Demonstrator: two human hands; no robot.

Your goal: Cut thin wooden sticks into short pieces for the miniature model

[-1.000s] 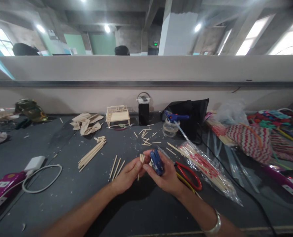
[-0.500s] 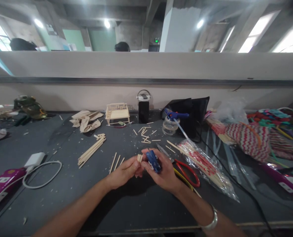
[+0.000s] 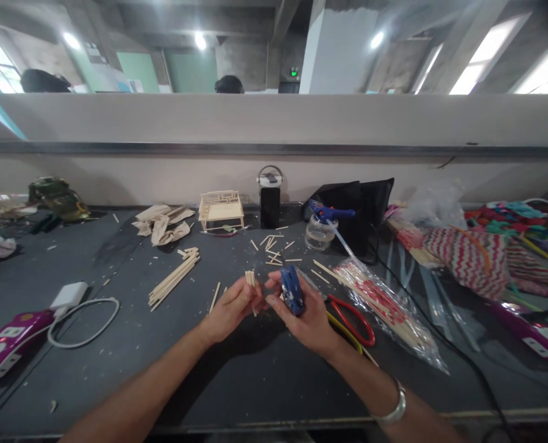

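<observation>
My left hand (image 3: 234,309) is closed around a small bundle of short wooden sticks (image 3: 250,279), which point upward between thumb and fingers. In my right hand (image 3: 308,320) lies a compact blue tool (image 3: 292,290); its exact kind I cannot make out. A gap separates the two hands above the dark table. Partly hidden behind my left hand is a loose wooden stick (image 3: 215,297). Beside my right hand lie scissors with red handles (image 3: 358,321), partly covered by it, and a yellow-handled tool (image 3: 343,331).
Longer sticks (image 3: 175,278) lie left, cut pieces (image 3: 274,257) in the middle. Behind stand a miniature wooden bed frame (image 3: 221,212), a black phone (image 3: 269,208) and a blue glue gun (image 3: 332,212) on a jar. Right are bagged sticks (image 3: 385,298) and a black cable (image 3: 444,347).
My hands have moved apart: the left one with the stick bundle went left and up, while the blue tool stays in my right hand. The view has shifted slightly.
</observation>
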